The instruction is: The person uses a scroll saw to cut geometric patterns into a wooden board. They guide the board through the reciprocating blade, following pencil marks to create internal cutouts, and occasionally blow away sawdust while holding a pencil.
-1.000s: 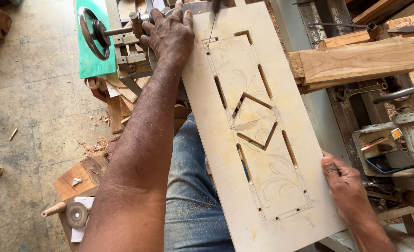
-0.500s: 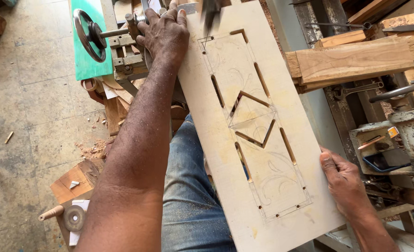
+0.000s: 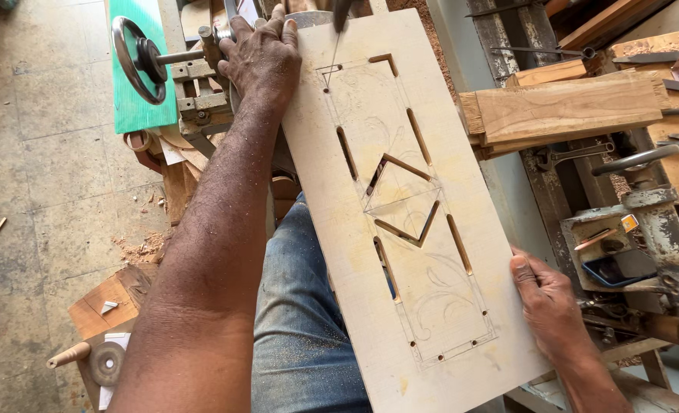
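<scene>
A long pale plywood panel (image 3: 469, 229) with cut slots, a diamond outline and pencilled scrollwork lies across the saw table and my lap. My left hand (image 3: 267, 57) grips its far left edge near the top. My right hand (image 3: 546, 294) holds the near right edge. A thin vertical saw blade (image 3: 330, 65) passes through the panel at the upper left corner of the drawn rectangle, close to my left hand.
A green machine base with a black handwheel (image 3: 136, 57) stands at the upper left. Timber blocks (image 3: 573, 107) and metal machine parts (image 3: 634, 229) crowd the right. Wood offcuts and a wooden box (image 3: 106, 306) lie on the concrete floor at the left.
The panel has shifted slightly toward me and to the left under the blade, with both hands keeping their hold on its edges.
</scene>
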